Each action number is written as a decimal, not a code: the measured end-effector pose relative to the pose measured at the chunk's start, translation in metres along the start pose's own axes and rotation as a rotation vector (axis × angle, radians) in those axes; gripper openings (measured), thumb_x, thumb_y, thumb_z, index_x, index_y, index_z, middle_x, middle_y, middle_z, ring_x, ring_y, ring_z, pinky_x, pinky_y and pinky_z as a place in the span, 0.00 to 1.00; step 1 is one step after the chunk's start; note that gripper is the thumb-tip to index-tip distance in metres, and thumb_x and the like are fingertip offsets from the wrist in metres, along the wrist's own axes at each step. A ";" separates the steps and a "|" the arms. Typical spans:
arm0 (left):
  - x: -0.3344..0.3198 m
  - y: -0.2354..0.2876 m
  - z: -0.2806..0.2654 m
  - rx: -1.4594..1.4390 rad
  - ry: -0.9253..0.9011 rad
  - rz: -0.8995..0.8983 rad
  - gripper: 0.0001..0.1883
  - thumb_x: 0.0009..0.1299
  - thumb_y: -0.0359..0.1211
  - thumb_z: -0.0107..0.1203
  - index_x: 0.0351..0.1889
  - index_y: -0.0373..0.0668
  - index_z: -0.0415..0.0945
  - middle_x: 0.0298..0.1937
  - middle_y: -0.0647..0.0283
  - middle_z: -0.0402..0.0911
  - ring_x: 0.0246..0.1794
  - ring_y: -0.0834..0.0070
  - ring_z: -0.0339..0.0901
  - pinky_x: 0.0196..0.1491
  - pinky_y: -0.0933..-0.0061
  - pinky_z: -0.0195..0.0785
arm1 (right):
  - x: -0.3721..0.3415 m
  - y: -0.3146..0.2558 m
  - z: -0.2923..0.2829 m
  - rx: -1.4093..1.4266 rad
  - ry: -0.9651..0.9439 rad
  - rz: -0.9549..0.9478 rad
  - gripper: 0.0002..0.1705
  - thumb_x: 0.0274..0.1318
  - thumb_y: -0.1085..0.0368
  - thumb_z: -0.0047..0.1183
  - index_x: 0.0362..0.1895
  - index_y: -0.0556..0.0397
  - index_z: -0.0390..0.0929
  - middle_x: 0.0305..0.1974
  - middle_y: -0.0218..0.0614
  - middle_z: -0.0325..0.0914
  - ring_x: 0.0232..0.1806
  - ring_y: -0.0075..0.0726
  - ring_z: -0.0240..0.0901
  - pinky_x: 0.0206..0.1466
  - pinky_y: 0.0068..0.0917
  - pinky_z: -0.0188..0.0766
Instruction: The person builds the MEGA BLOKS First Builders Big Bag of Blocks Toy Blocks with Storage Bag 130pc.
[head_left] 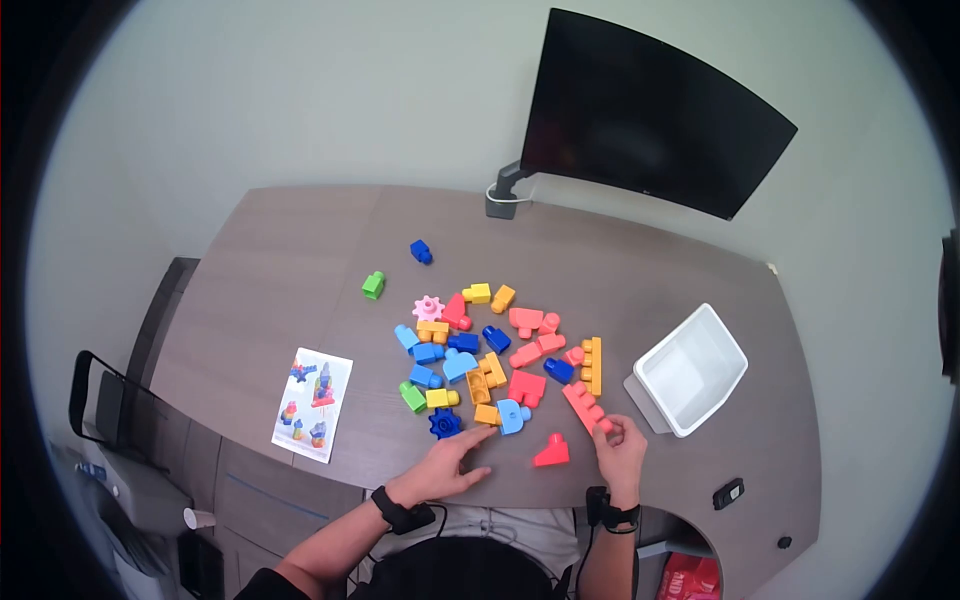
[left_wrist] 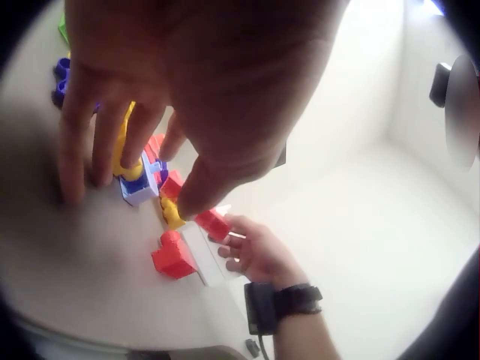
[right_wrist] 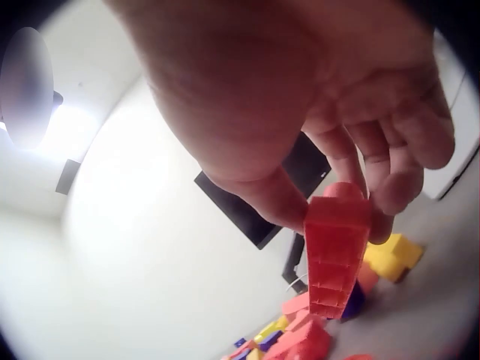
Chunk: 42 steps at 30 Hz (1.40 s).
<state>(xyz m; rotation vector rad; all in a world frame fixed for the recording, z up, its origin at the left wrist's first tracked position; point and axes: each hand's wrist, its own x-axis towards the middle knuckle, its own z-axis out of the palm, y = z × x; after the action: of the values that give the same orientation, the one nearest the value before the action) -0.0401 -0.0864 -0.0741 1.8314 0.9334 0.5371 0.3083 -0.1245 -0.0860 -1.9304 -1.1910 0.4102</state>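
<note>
Right hand [head_left: 622,460]: thumb and fingers pinch the near end of a long red studded brick [head_left: 585,407]. Brick sits at the near right edge of the block cluster, left of the white bin [head_left: 648,405]; cannot tell whether its far end touches the desk [head_left: 300,260]. Left hand [head_left: 445,470]: fingers extended and spread, gripping nothing, beside an orange brick [head_left: 487,414] and a light-blue rounded brick [head_left: 512,417]; contact unclear. Hands apart. Red sloped brick [head_left: 552,452] lies between them.

Handling (judged): moulded plastic, light, stiff, a little slick, hardly fragile. Best hold: across the flat long sides, near the middle, leaving studs and underside clear.

Markings: no lettering made out on the bricks. Leaflet [head_left: 336,438], left: pictures of assembled models, no legible text. Monitor [head_left: 660,110], far: tiny bezel logo, unreadable.
</note>
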 end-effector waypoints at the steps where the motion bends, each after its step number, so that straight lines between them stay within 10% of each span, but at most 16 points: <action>1: 0.004 -0.002 0.000 0.014 0.001 -0.006 0.36 0.77 0.32 0.72 0.83 0.43 0.74 0.69 0.51 0.87 0.62 0.60 0.90 0.50 0.64 0.92 | -0.003 0.010 -0.003 -0.049 -0.008 0.000 0.20 0.61 0.65 0.76 0.55 0.57 0.89 0.38 0.43 0.91 0.27 0.39 0.84 0.37 0.41 0.81; 12: 0.068 0.041 0.084 0.534 0.103 0.127 0.29 0.77 0.51 0.71 0.70 0.47 0.83 0.60 0.55 0.87 0.54 0.51 0.91 0.49 0.52 0.87 | -0.030 0.006 0.007 -0.331 0.311 -0.174 0.20 0.61 0.69 0.71 0.57 0.54 0.85 0.55 0.46 0.84 0.61 0.60 0.82 0.61 0.51 0.82; 19: 0.053 0.023 0.090 0.512 0.020 0.089 0.30 0.75 0.48 0.73 0.71 0.48 0.82 0.56 0.55 0.89 0.56 0.50 0.90 0.50 0.49 0.87 | -0.010 -0.046 0.014 -0.094 -0.158 -0.352 0.19 0.61 0.67 0.73 0.56 0.55 0.86 0.56 0.45 0.84 0.59 0.59 0.83 0.60 0.50 0.83; 26: -0.027 0.000 0.001 0.175 0.228 -0.139 0.37 0.65 0.37 0.83 0.73 0.44 0.81 0.59 0.48 0.89 0.55 0.48 0.92 0.57 0.51 0.86 | 0.050 -0.068 0.079 -0.486 -0.378 -0.708 0.36 0.60 0.68 0.73 0.73 0.50 0.80 0.68 0.41 0.79 0.69 0.58 0.77 0.68 0.53 0.81; 42: -0.053 -0.028 -0.009 0.377 0.305 -0.141 0.27 0.61 0.28 0.80 0.56 0.45 0.78 0.55 0.53 0.84 0.59 0.44 0.81 0.63 0.47 0.76 | -0.030 -0.029 0.032 -0.358 -0.245 -0.400 0.40 0.59 0.71 0.71 0.76 0.53 0.76 0.71 0.47 0.77 0.71 0.64 0.76 0.69 0.55 0.81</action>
<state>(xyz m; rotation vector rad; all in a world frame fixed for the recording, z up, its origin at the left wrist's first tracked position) -0.0886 -0.1164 -0.0936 2.0279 1.4382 0.5918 0.2559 -0.1284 -0.0877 -1.9023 -1.8732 0.2327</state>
